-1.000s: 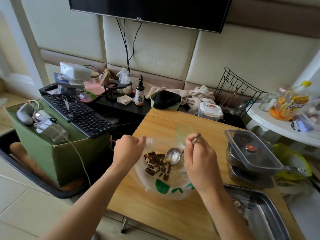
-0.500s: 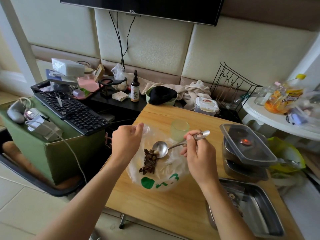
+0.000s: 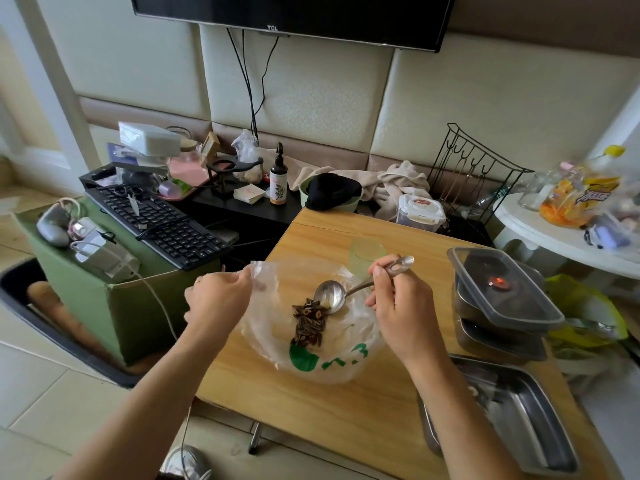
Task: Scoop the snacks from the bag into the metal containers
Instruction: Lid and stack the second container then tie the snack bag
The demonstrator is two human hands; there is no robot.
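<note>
A clear plastic bag (image 3: 349,344) with green print lies open on the wooden table (image 3: 346,410). A small heap of dark brown snacks (image 3: 309,323) sits inside it. My left hand (image 3: 216,301) pinches the bag's left rim and lifts it. My right hand (image 3: 398,308) grips the handle of a metal spoon (image 3: 330,296), whose bowl rests just above the snacks at the heap's upper right. An open metal tray (image 3: 526,420) lies at the table's near right corner. Behind it stand stacked metal containers (image 3: 485,317) under a clear lid.
A pale green cup (image 3: 365,252) stands behind the bag. A keyboard (image 3: 159,223) lies on a green box left of the table. Cloths, a lidded tub (image 3: 419,211) and a wire rack (image 3: 474,168) crowd the back. A white side table (image 3: 540,230) with snack bags is at right.
The snacks have gathered into a tighter heap as my left hand lifted the bag's rim. The spoon swung left into the bag and its bowl now sits against the heap.
</note>
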